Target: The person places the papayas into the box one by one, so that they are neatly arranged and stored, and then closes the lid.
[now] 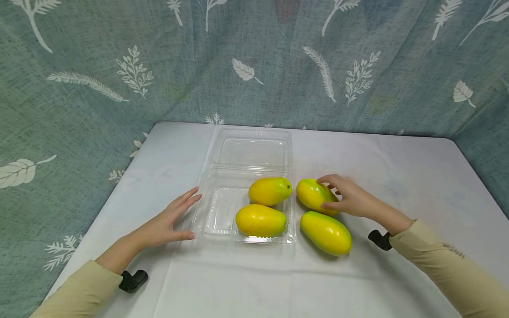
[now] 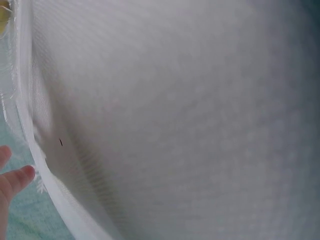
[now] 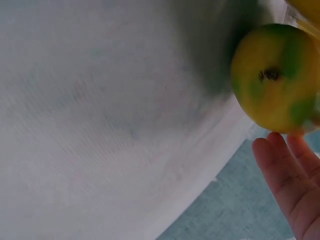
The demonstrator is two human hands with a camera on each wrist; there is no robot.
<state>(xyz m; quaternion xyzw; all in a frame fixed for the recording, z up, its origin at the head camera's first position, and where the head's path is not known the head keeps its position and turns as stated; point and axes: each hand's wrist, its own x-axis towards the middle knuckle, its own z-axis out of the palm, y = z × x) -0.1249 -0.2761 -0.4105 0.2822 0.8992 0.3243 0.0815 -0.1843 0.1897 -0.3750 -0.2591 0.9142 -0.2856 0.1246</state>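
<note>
In the head view, my right hand (image 1: pixel 345 196) holds the far mango (image 1: pixel 312 194) of the two lying right of a clear plastic box. Its fingers are bent over the far side and its thumb lies along the near side. Closer to me is another yellow-green mango (image 1: pixel 326 233). Two more mangoes (image 1: pixel 269 191) (image 1: pixel 260 221) lie in the right half of the clear box (image 1: pixel 218 207), whose lid (image 1: pixel 254 152) lies open behind it. My left hand (image 1: pixel 169 221), fingers spread, is at the box's left edge. In the right wrist view, fingertips (image 3: pixel 272 150) meet a mango's (image 3: pixel 275 80) edge.
A white cloth (image 1: pixel 238 282) covers the table under the box and fruit. Grey-green leaf-patterned fabric (image 1: pixel 254 66) rises behind the table's far edge and at its sides. A black wrist mount (image 1: pixel 133 281) shows below the left sleeve, another (image 1: pixel 380 240) by the right.
</note>
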